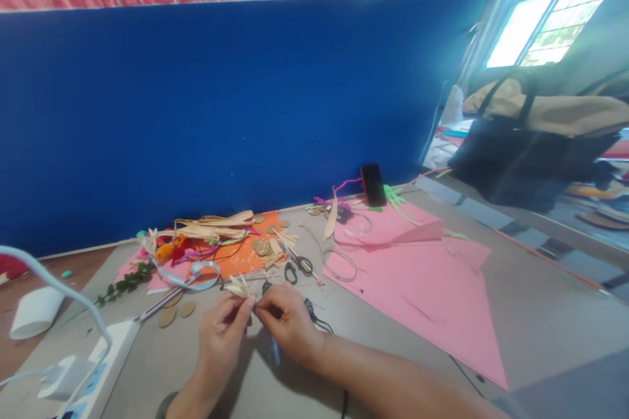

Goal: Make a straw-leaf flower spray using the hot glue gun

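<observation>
My left hand [221, 334] and my right hand [287, 321] meet low in the middle of the grey table [531, 314]. Both pinch a small pale straw-coloured piece made of dried leaf strips [239, 286], fingers pressed together around it. Just beyond the hands lie black-handled scissors [297, 267] and a light blue ribbon [196, 273]. A thin black cord [319, 321] runs by my right wrist.
An orange sheet [246, 260] carries dried leaf strips [216, 226], cardboard discs and coloured bits. A large pink sheet [417, 281] lies right. A black phone [373, 184] leans on the blue partition [221, 111]. A white power strip [105, 366] and white roll [35, 313] sit left.
</observation>
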Available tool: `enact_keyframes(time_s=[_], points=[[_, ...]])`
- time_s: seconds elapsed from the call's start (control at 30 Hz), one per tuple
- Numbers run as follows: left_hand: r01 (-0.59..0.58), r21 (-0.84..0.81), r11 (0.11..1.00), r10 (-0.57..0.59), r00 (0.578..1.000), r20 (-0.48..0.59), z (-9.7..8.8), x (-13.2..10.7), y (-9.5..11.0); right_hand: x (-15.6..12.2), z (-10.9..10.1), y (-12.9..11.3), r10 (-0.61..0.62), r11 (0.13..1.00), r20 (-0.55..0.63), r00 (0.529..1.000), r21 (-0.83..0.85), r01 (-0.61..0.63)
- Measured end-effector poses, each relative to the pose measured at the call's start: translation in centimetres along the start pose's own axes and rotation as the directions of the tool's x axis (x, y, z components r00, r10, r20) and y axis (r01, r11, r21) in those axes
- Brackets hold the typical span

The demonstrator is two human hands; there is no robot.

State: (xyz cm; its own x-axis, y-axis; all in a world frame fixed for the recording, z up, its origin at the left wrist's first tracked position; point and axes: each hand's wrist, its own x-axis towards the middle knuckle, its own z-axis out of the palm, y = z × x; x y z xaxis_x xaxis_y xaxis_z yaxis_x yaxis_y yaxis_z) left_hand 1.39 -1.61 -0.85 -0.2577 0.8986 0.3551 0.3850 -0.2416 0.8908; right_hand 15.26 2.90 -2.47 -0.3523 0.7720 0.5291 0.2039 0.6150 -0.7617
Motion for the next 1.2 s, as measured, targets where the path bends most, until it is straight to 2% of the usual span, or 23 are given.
enact_keyframes(time_s=[0.3, 0.47, 0.77, 0.87, 1.0, 1.1, 1.2], points=[[0.045, -0.05, 0.998, -0.044, 0.999, 0.021, -0.1, 0.1, -0.6, 0.1, -0.2, -0.2, 0.022, 0.999, -0.024, 0.999, -0.032, -0.023], [0.085, -0.086, 0.993, -0.084, 0.996, 0.021, 0.0, 0.3, -0.2, 0.1, -0.4, -0.4, 0.029, 0.998, -0.034, 0.999, -0.058, -0.031], [0.074, -0.05, 0.996, -0.072, 0.997, 0.033, -0.1, 0.4, -0.5, 0.1, -0.5, 0.0, -0.076, 0.989, 0.015, 0.997, -0.129, 0.077], [0.078, -0.065, 0.995, -0.076, 0.996, 0.041, -0.1, 0.4, -0.6, 0.2, -0.7, -0.1, -0.111, 0.989, -0.009, 0.994, -0.097, 0.11], [0.094, -0.061, 0.994, -0.09, 0.994, 0.065, -0.2, 0.0, -1.3, 0.5, -1.3, -0.6, -0.093, 0.995, -0.082, 0.992, -0.045, 0.089], [0.031, -0.023, 0.999, -0.029, 0.995, 0.093, -0.3, -0.4, -1.9, 0.7, -1.6, -1.2, -0.065, 0.998, -0.132, 0.989, -0.008, 0.065], [-0.063, 0.051, 0.997, 0.058, 0.994, 0.091, -0.4, -0.5, -2.3, 0.7, -1.8, -1.7, -0.051, 0.998, -0.129, 0.99, 0.013, 0.053]])
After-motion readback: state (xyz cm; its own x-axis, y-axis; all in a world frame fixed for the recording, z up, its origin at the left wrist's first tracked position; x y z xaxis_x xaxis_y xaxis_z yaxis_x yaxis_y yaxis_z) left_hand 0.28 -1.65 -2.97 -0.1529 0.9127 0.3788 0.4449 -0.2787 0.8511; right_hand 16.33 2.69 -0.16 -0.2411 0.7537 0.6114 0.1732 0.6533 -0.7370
